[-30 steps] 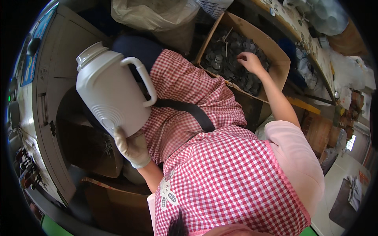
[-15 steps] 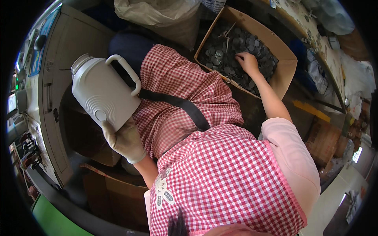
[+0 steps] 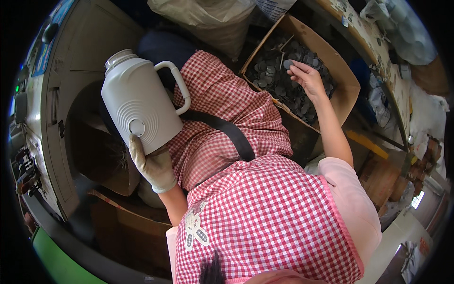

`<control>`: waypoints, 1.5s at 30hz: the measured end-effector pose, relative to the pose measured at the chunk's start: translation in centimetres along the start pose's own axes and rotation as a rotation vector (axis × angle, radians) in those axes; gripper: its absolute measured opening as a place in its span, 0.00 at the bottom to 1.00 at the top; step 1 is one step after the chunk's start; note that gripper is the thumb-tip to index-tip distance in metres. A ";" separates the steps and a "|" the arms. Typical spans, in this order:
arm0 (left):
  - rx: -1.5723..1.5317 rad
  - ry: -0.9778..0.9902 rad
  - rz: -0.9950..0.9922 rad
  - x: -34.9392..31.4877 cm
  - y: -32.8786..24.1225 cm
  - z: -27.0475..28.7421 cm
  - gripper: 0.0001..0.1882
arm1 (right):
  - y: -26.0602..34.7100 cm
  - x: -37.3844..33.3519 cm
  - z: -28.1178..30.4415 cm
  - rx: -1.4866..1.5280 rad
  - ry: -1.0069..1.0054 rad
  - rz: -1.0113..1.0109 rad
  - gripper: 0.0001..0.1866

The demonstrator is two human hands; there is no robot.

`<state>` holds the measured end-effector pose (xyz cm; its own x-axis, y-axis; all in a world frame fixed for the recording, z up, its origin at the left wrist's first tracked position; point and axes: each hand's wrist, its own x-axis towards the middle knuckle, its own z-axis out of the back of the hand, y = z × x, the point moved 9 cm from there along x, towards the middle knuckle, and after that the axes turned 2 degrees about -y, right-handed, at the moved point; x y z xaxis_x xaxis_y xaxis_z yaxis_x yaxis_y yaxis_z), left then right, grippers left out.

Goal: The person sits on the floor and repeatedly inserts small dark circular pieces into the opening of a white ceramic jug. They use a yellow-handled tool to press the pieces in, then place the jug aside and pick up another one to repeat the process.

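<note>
My left hand (image 3: 152, 166), in a pale work glove, grips the lower end of a light grey plastic jug body (image 3: 137, 102). The jug leans with its open threaded neck up and to the left, and its loop handle (image 3: 182, 90) on the right. Concentric ridges ring a round flat spot on its side, where my thumb rests at the edge. My bare right hand (image 3: 308, 80) pinches a small dark grey disc (image 3: 288, 64) between thumb and fingertips. It is held above a cardboard box (image 3: 347, 87) full of similar loose discs (image 3: 279, 85).
A large whitish sack (image 3: 208, 23) stands behind my knees. Left are a grey cabinet (image 3: 87, 42) and open cardboard boxes (image 3: 127, 213) low beside me. A worn bench edge (image 3: 369, 42) runs along the right, with plastic bags (image 3: 402, 28) on it.
My right hand has risen out of the pile of discs and now holds one. In the picture, the jug in my left hand has shifted right and stands more upright.
</note>
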<state>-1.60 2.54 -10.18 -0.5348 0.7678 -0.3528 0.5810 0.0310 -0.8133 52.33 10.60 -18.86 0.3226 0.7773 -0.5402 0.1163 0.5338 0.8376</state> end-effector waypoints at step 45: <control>0.601 0.188 -0.335 -1.4 -2.1 -4.7 0.18 | 6.7 -12.4 -34.6 -0.480 0.675 0.324 0.35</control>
<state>0.81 4.44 -5.79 -0.4790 0.8778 0.0029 -0.0638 -0.0315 -0.9975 16.57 16.10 -9.37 -0.3685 0.8643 -0.3423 -0.3399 0.2175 0.9150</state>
